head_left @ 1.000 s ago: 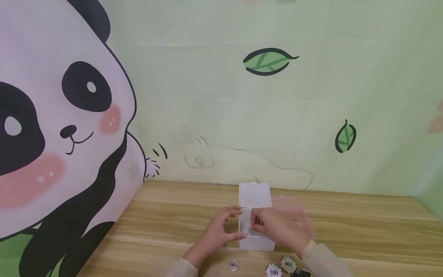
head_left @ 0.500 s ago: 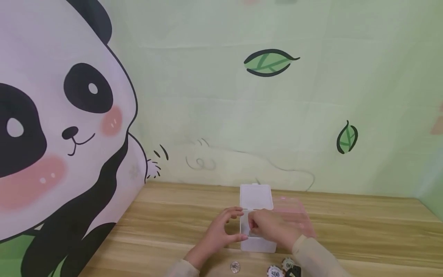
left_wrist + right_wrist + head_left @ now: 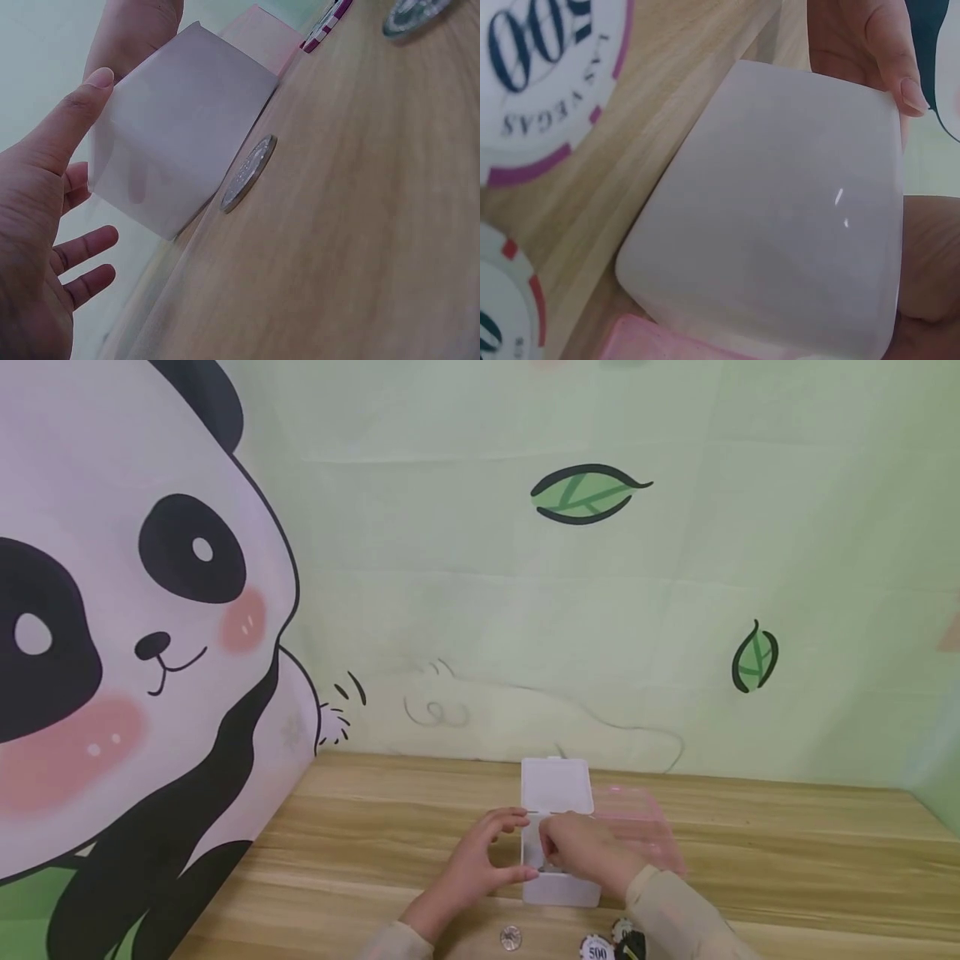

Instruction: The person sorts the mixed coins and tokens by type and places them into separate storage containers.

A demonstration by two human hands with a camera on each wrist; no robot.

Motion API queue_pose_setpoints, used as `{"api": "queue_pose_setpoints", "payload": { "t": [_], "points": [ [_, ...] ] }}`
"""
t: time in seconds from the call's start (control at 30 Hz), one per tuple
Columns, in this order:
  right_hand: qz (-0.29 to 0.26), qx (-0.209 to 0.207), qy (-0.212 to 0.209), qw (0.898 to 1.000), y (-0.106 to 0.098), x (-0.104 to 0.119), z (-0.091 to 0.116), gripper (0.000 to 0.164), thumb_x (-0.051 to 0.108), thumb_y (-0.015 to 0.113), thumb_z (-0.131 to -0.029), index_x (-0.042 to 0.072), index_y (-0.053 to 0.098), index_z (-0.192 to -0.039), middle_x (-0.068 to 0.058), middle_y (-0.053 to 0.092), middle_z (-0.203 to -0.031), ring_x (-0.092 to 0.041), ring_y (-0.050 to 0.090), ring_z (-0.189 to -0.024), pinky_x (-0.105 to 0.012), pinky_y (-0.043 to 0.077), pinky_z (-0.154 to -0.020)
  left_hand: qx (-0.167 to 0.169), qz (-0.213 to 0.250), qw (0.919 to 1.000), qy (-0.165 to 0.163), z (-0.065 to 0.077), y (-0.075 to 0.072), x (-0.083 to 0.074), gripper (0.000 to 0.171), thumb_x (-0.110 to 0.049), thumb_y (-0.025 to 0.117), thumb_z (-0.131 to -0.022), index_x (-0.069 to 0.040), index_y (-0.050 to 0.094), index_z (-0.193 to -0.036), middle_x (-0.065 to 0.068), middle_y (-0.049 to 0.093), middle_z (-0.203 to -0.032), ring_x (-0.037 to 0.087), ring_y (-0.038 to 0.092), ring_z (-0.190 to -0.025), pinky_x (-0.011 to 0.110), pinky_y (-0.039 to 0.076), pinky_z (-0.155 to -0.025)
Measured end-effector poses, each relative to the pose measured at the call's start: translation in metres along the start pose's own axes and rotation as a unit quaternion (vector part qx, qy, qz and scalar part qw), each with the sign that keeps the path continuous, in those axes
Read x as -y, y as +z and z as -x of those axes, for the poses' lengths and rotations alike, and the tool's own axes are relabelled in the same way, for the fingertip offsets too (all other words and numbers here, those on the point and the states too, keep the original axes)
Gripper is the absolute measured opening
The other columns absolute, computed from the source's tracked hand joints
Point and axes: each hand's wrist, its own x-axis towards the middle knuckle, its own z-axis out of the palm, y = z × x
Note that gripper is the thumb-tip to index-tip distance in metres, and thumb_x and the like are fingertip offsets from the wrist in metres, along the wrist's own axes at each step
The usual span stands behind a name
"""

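A white box (image 3: 561, 889) stands on the wooden table with its lid (image 3: 557, 786) tipped back. My left hand (image 3: 480, 856) holds the box at its left side. In the left wrist view its thumb (image 3: 94, 82) lies on the upper edge, while two fingers stick out loosely. My right hand (image 3: 581, 847) reaches into the box from the right, fingers bent. Its fingertips are hidden by the walls, so whether they hold anything is unclear. A silver coin (image 3: 511, 937) lies flat in front of the box and also shows in the left wrist view.
Right behind the box lies a see-through pink case (image 3: 645, 814). Poker chips (image 3: 597, 948) sit near the front edge; a purple-edged chip (image 3: 551, 82) and a red-marked chip (image 3: 506, 300) appear in the right wrist view. A cloth printed with a panda (image 3: 187, 568) hangs behind the table.
My right hand has gone lower into the box, and the pale round piece formerly seen at its fingertips is now hidden. My left hand keeps its place on the box.
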Motion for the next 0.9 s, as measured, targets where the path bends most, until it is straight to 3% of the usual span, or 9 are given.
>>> {"api": "queue_pose_setpoints", "payload": {
  "t": [0.9],
  "points": [
    [0.018,-0.025,0.017,0.999,0.0026,0.0008,0.0034,0.022,0.007,0.074,-0.077,0.011,0.055,-0.068,0.001,0.055,-0.062,-0.014,0.046,-0.056,-0.029,0.037,-0.051,0.001,0.003,1.0000,0.002,0.0006,0.0003,-0.0001,0.059,-0.029,0.080,-0.076,-0.011,0.057,-0.126,0.003,0.051,-0.142,0.027,0.055,-0.119,0.050,0.044,-0.099]
  ]
}}
